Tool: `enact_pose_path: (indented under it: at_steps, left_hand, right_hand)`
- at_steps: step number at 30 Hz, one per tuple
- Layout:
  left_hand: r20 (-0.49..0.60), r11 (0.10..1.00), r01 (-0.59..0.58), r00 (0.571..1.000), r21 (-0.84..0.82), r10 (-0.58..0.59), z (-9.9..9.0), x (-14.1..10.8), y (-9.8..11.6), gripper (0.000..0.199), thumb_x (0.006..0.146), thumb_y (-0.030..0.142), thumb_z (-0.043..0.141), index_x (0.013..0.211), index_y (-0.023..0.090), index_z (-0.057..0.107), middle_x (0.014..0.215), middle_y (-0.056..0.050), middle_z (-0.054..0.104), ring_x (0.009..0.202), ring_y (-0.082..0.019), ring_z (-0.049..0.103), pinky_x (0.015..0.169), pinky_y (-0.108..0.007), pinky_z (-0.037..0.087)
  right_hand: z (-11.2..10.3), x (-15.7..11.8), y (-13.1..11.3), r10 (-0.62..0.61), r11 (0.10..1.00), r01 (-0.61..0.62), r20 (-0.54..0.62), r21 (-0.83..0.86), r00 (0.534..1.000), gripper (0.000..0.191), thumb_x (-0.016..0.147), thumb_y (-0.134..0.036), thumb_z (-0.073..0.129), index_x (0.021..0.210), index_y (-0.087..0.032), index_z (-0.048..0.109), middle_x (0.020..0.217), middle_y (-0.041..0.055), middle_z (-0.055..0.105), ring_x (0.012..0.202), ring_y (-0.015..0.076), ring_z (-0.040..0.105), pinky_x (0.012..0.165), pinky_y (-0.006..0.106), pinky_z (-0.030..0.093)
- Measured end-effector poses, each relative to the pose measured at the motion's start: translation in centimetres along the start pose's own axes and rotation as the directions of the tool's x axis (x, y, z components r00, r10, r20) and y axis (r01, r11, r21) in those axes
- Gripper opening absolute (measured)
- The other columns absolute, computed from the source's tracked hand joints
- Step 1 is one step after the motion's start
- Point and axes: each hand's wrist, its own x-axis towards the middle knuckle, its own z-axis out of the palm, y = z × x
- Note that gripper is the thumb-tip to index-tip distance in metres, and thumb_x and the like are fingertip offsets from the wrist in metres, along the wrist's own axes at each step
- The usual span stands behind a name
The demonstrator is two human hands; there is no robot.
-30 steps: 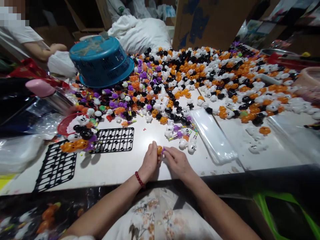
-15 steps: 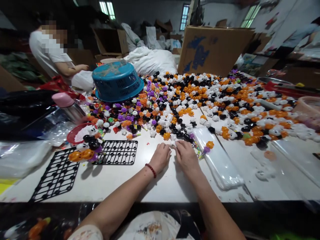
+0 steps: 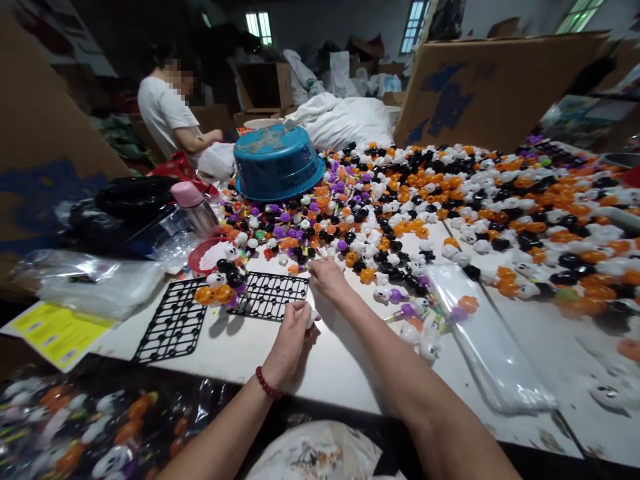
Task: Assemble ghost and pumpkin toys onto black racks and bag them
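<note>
My left hand (image 3: 293, 332), with a red bead bracelet at its wrist, is closed around a small white plastic figure (image 3: 312, 319) near the front of the table. Most of that piece is hidden by the fingers. Reaching across it, my right hand (image 3: 328, 279) is at the near edge of the pile of small Halloween figures (image 3: 360, 233). Its fingertips are drawn together there, and what they pinch is too small to make out. A black plastic grid (image 3: 270, 293) lies beside both hands, with several figures (image 3: 220, 287) standing at its left end.
A second black grid (image 3: 173, 320) lies to the left, near a red basket (image 3: 204, 255) and a pink-capped flask (image 3: 196, 208). An upturned blue basin (image 3: 277, 163) stands behind. Clear plastic bags (image 3: 490, 340) lie right. A person in white (image 3: 167, 110) works beyond.
My hands have parted: the right has moved left and forward to the pile, the left down and nearer me with the white figure. More loose figures lie by the clear bags. The view has turned left.
</note>
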Motion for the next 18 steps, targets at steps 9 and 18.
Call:
enact_pose_path:
  at_steps: [9,18]
  left_hand:
    - [-0.030,0.985,-0.006,1.000,-0.174,0.000,-2.7,1.7,1.3,0.058,0.076,0.069,0.063,0.102,0.017,0.059,0.058,0.006,0.047,0.041,-0.003,0.034,0.037,-0.012,0.021]
    - [-0.114,0.988,-0.038,0.993,-0.150,0.021,-1.9,2.1,0.9,0.046,0.080,0.065,0.061,0.080,0.022,0.044,0.055,0.008,0.044,0.040,-0.004,0.031,0.037,-0.014,0.020]
  right_hand:
    - [3.2,1.5,-1.1,0.006,0.999,-0.007,0.030,0.035,1.000,0.021,0.085,-0.005,0.051,0.099,-0.013,0.066,0.106,0.0129,0.061,0.098,0.0228,0.050,0.085,0.031,0.039]
    - [-0.4,-8.4,-1.8,0.161,0.922,-0.109,-0.111,0.372,0.981,0.018,0.099,-0.024,0.038,0.103,-0.019,0.054,0.094,0.0052,0.063,0.080,0.0175,0.057,0.071,0.029,0.043]
